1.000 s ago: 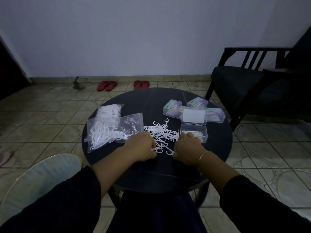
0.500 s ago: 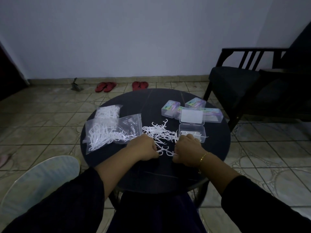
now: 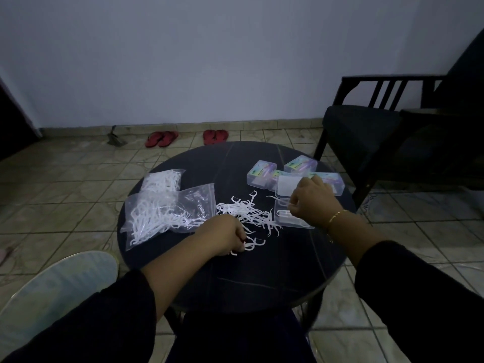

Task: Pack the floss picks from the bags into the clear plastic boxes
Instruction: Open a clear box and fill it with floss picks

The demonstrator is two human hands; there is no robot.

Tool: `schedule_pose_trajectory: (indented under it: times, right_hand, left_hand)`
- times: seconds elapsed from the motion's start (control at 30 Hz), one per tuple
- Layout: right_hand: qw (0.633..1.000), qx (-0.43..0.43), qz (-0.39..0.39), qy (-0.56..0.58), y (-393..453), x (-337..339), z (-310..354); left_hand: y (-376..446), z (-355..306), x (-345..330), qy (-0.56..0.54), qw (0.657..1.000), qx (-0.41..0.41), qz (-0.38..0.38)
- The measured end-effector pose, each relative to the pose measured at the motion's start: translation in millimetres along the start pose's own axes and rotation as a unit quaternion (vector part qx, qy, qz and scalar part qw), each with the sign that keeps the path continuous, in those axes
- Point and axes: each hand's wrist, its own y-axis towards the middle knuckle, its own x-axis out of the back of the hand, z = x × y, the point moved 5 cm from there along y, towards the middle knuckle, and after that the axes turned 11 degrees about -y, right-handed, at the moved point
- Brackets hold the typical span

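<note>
A loose pile of white floss picks [image 3: 246, 213] lies in the middle of the round dark table [image 3: 262, 271]. The left hand [image 3: 225, 238] is curled at the near side of the pile, pinching a few picks. Just right of the pile, the right hand [image 3: 313, 203] hangs curled over an open clear box [image 3: 290, 218]; whether it holds anything is hidden. Left of the pile lie two bags of picks [image 3: 162, 205].

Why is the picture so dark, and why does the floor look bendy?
Head view: the room is dim, so the black table and dark armchair lose detail, while the white floss picks stand out. The wide-angle lens curves the floor tiles near the edges. The right hand looks slightly blurred.
</note>
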Motion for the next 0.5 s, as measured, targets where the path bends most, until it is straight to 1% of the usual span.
schedule_pose_trajectory:
  times: [0.07, 0.23, 0.33, 0.5]
  right_hand:
    - [1.000, 0.000, 0.009, -0.003, 0, -6, -1]
    - [0.993, -0.067, 0.021, 0.095, -7, -16, -22]
    - [0.984, -0.098, 0.058, 0.137, -11, -25, -36]
    - [0.974, -0.101, 0.116, 0.165, -16, -34, -49]
  left_hand:
    - [1, -1, 0, 0.009, 1.000, -0.003, 0.007]
    - [0, -6, -5, 0.011, 0.999, -0.027, 0.030]
    - [-1, -9, -6, 0.033, 0.998, -0.055, 0.028]
    - [0, -20, -2, 0.069, 0.992, -0.101, 0.005]
